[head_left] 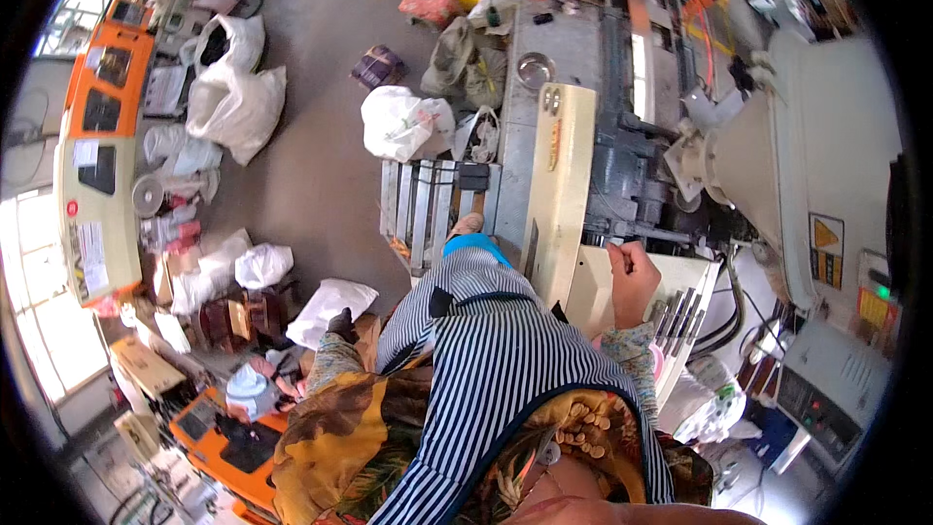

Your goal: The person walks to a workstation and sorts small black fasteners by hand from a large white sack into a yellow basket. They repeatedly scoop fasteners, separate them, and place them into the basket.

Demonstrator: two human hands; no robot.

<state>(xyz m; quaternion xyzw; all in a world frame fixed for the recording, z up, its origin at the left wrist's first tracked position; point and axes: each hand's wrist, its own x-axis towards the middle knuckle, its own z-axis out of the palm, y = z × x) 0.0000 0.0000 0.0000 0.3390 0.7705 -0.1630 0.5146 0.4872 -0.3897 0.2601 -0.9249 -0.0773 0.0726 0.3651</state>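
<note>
My right hand is bare, its fingers curled closed, at the edge of a cream machine panel. Any object inside those fingers is too small or hidden to make out. Several dark rods stand in a row beside the right wrist. On the other side, my left hand looks dark, as if gloved, and hangs low next to a white plastic sack. Its fingers are too small and dark to read. A long cream machine guard rises in front of me, and beyond it lies a round metal dish.
A slatted metal bench stands ahead, with white bags behind it. Machinery and a pale hopper fill the right. Large white sacks and an orange-and-cream machine line the left. Another person is at lower left.
</note>
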